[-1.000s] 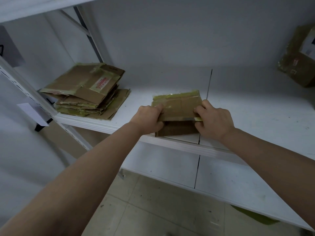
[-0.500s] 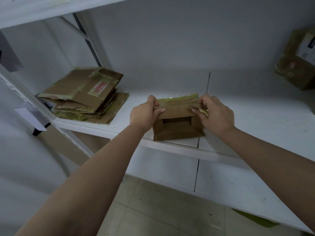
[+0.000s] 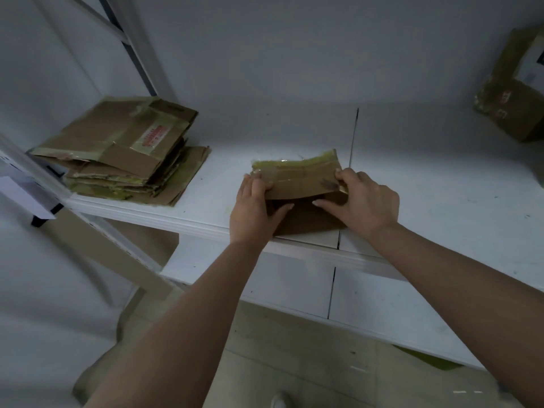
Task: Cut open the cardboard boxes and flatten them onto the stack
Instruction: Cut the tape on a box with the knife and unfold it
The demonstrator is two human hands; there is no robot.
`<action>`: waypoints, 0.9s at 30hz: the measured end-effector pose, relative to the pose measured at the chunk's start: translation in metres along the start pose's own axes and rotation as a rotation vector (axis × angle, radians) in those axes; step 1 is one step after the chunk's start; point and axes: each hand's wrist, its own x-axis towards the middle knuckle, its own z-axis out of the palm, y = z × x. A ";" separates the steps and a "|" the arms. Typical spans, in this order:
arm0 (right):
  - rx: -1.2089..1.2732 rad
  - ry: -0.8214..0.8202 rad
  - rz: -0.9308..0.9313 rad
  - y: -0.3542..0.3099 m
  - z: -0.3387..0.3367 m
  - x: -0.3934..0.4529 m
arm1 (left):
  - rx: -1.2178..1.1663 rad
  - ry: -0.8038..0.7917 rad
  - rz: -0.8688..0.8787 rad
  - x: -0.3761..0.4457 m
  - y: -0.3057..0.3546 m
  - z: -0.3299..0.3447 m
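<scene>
A small brown cardboard box (image 3: 297, 184) with yellowish tape lies near the front edge of the white shelf (image 3: 426, 207). Its near flap is lifted and the inside is dark. My left hand (image 3: 253, 213) holds the box's left end, thumb on top and fingers reaching into the opening. My right hand (image 3: 362, 198) pinches the right end of the flap, its fingers also in the opening. A stack of flattened boxes (image 3: 123, 154) sits at the shelf's left end, well apart from both hands.
An intact taped box (image 3: 518, 92) with a white label stands at the far right of the shelf. A lower shelf (image 3: 382, 304) runs beneath. A slanted shelf post (image 3: 35, 184) and a paper tag are at the left. Tiled floor lies below.
The box's near flap has been lifted and pulled back. Both hands shifted from the box's top to its ends, fingers now inside the opening. The camera has tilted downward.
</scene>
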 end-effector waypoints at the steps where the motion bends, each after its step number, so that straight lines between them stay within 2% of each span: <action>1: 0.008 0.011 0.025 -0.003 0.002 0.000 | -0.010 0.030 -0.014 0.001 0.001 0.001; 5: 0.030 0.081 0.059 -0.010 0.007 0.002 | -0.026 0.104 -0.030 0.003 0.004 0.005; 9: 0.074 0.048 0.062 -0.013 0.005 0.008 | -0.065 0.089 -0.001 0.002 0.005 0.000; 11: 0.099 0.021 0.042 -0.012 0.001 0.005 | -0.113 0.018 0.026 -0.002 0.001 -0.005; 15: 0.147 -0.085 -0.012 0.005 -0.010 -0.006 | -0.182 -0.226 0.085 -0.004 -0.012 -0.027; 19: 0.093 -0.170 -0.089 0.034 -0.023 -0.008 | -0.067 -0.422 0.266 0.000 -0.029 -0.051; 23: 0.126 -0.161 -0.106 0.041 -0.026 -0.005 | 0.120 -0.346 0.407 0.001 -0.032 -0.069; 27: 0.107 -0.155 -0.187 0.039 -0.024 -0.009 | 0.207 -0.263 0.423 0.002 -0.032 -0.075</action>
